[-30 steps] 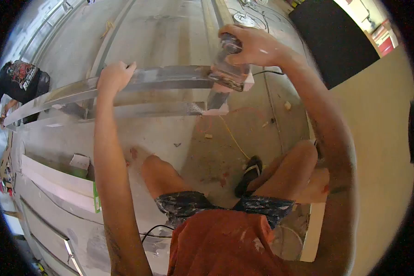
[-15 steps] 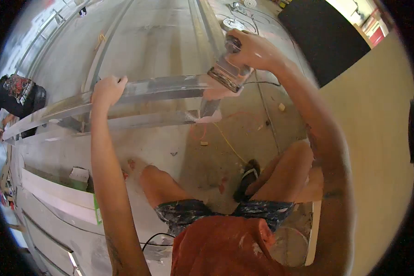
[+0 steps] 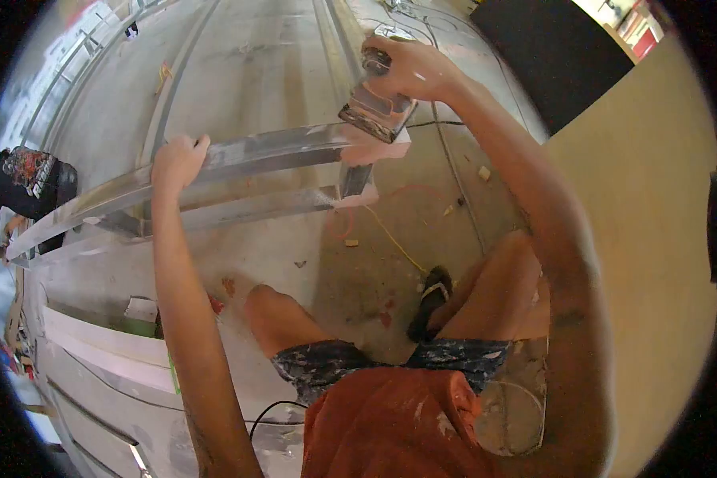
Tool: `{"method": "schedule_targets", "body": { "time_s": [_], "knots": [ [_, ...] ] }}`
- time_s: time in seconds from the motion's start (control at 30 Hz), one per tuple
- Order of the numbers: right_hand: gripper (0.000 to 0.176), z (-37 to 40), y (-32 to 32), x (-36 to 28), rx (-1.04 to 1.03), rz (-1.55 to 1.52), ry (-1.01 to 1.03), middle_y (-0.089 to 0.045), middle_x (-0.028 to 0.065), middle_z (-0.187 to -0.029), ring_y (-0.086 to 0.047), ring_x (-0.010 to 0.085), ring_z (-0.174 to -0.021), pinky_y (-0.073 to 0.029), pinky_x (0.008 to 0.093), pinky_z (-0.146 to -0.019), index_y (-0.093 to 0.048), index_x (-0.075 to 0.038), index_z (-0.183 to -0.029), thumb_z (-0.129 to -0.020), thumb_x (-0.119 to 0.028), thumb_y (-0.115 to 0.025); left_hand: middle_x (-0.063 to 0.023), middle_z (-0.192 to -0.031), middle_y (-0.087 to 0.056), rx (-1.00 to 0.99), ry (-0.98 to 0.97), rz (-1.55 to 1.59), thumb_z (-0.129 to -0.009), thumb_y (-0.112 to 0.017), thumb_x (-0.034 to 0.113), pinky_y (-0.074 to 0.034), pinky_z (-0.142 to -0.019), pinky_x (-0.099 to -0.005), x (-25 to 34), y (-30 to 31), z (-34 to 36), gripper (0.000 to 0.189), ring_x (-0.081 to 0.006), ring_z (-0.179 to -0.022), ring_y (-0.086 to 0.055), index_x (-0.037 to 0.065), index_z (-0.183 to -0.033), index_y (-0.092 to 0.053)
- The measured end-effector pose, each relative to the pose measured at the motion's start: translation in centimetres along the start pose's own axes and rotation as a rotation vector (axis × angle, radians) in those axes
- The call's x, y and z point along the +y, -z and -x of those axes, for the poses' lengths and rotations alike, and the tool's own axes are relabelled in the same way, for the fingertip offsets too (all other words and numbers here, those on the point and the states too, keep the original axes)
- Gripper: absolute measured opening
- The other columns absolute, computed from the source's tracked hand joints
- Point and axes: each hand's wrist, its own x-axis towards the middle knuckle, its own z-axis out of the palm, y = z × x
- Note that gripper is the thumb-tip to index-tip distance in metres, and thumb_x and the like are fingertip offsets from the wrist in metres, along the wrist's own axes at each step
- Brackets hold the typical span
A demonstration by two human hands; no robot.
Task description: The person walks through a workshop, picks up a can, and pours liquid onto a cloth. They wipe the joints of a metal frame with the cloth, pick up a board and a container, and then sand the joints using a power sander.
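Note:
A long grey metal frame [image 3: 271, 145] with two rails runs across in front of me, its right end coated in pink filler [image 3: 374, 150]. My left hand [image 3: 177, 166] is closed over the upper rail, left of its middle. In my right hand [image 3: 416, 72] is a power sander [image 3: 377, 113], gripped from above. The sander's flat pad sits tilted at the filler-coated end of the upper rail. My fingers hide part of the sander's body.
Another person [image 3: 32, 187] crouches at the frame's far left end. A dark panel [image 3: 554, 60] and a tan board [image 3: 653, 263] stand at right. Cables [image 3: 454, 171] cross the dusty floor. A long white box-like piece [image 3: 107, 350] lies at lower left.
The view has shifted a little, so the frame and hands appear slightly farther left. The sander has moved slightly left along the coated end; my left hand keeps its hold.

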Motion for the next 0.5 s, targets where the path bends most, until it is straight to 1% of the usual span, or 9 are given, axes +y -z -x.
{"method": "schedule_targets", "body": {
  "time_s": [0.03,0.1,0.17,0.27,0.3,0.33,0.4,0.5],
  "knots": [
    [0.069,-0.5,-0.2,-0.1,0.000,0.006,-0.011,-0.070,0.0193,-0.109,-0.067,0.0386,-0.094,-0.052,0.0453,-0.084,-0.054,-0.015,-0.135,-0.074,-0.045,-0.069,-0.0306,-0.092,-0.066,0.000,-0.006,-0.004,-0.097,-0.042,0.046,-0.048,-0.085,-0.0541,0.0,-0.1,-0.2,0.060,-0.0484,-0.090,-0.064,-0.006,-0.087,-0.070],
    [0.070,-0.6,-0.1,-0.3,0.003,0.008,-0.028,-0.070,0.0191,-0.109,-0.067,0.0385,-0.094,-0.051,0.0456,-0.084,-0.054,-0.016,-0.135,-0.074,-0.045,-0.070,-0.0313,-0.094,-0.066,-0.079,0.063,0.010,-0.096,-0.043,0.047,-0.048,-0.085,-0.0542,-0.2,-0.2,-0.8,0.060,-0.0485,-0.092,-0.063,-0.006,-0.088,-0.070],
    [0.069,0.2,1.0,-1.6,-0.071,-0.007,0.031,-0.071,0.0184,-0.108,-0.068,0.0382,-0.095,-0.051,0.0457,-0.084,-0.055,-0.017,-0.135,-0.073,-0.044,-0.071,-0.0313,-0.095,-0.066,-0.087,0.053,0.050,-0.096,-0.043,0.046,-0.047,-0.085,-0.0543,-0.4,-0.2,-1.0,0.059,-0.0486,-0.092,-0.063,-0.006,-0.089,-0.070],
    [0.068,1.7,1.7,-2.2,-0.086,0.000,0.028,-0.070,0.0180,-0.109,-0.067,0.0381,-0.094,-0.051,0.0453,-0.083,-0.054,-0.016,-0.134,-0.074,-0.042,-0.070,-0.0310,-0.095,-0.065,-0.103,0.058,0.093,-0.096,-0.044,0.046,-0.047,-0.085,-0.0544,-0.2,0.2,-0.5,0.058,-0.0488,-0.092,-0.063,-0.006,-0.090,-0.070],
    [0.068,1.8,1.4,-1.5,-0.091,0.000,0.030,-0.070,0.0180,-0.109,-0.067,0.0381,-0.094,-0.051,0.0453,-0.083,-0.054,-0.016,-0.134,-0.074,-0.042,-0.070,-0.0308,-0.095,-0.066,-0.104,0.070,0.093,-0.096,-0.044,0.046,-0.048,-0.085,-0.0545,-0.1,0.3,-0.3,0.058,-0.0489,-0.092,-0.063,-0.005,-0.091,-0.070],
    [0.067,1.6,1.0,-0.5,-0.055,-0.003,0.060,-0.070,0.0182,-0.109,-0.067,0.0379,-0.094,-0.051,0.0452,-0.084,-0.054,-0.016,-0.134,-0.074,-0.041,-0.070,-0.0308,-0.095,-0.066,-0.104,0.073,0.094,-0.096,-0.044,0.046,-0.048,-0.085,-0.0545,-0.6,-0.2,-0.3,0.058,-0.0489,-0.092,-0.063,-0.005,-0.091,-0.070],
    [0.066,0.9,0.5,0.5,-0.015,-0.004,0.094,-0.070,0.0184,-0.109,-0.067,0.0377,-0.094,-0.051,0.0451,-0.084,-0.054,-0.017,-0.134,-0.075,-0.041,-0.070,-0.0303,-0.096,-0.066,-0.041,-0.045,0.023,-0.096,-0.043,0.046,-0.048,-0.085,-0.0544,-1.1,-0.6,-0.6,0.057,-0.0487,-0.092,-0.063,-0.005,-0.091,-0.070],
    [0.065,0.7,0.7,0.4,-0.009,-0.033,0.058,-0.070,0.0189,-0.108,-0.067,0.0373,-0.095,-0.051,0.0448,-0.086,-0.054,-0.017,-0.134,-0.075,-0.040,-0.072,-0.0307,-0.096,-0.065,-0.068,0.002,0.071,-0.096,-0.044,0.045,-0.048,-0.085,-0.0541,-0.6,-0.1,-0.5,0.056,-0.0488,-0.093,-0.063,-0.004,-0.090,-0.071]
  ]
}}
